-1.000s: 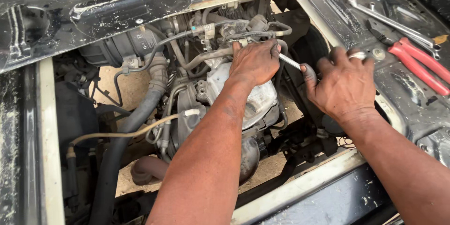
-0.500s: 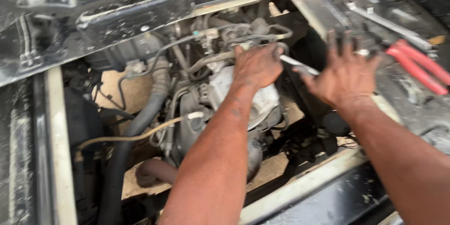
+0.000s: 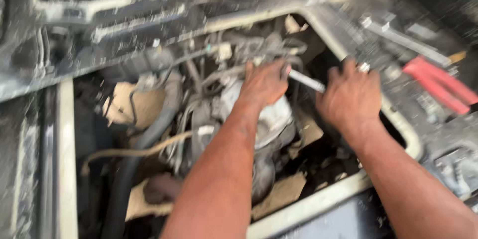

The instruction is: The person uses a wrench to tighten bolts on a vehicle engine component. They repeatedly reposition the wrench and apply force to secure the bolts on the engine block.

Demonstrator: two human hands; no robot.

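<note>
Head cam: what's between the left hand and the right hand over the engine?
A slim silver metal tool shaft spans the gap between the left hand and the right hand, with the dark engine bay beneath. The frame is blurred, so the grip on either end is unclear.

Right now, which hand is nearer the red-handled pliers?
Right. The right hand sits just left of the red-handled pliers; the left hand is farther left, over the engine.

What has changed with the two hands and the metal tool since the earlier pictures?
The right hand opened its fingers half a second ago and has now closed again over the end of the thin metal tool. The left hand stays on the engine top at the tool's other end. The red-handled pliers still lie on the panel at the right. The view is blurred, so the exact grip is unclear.
</note>
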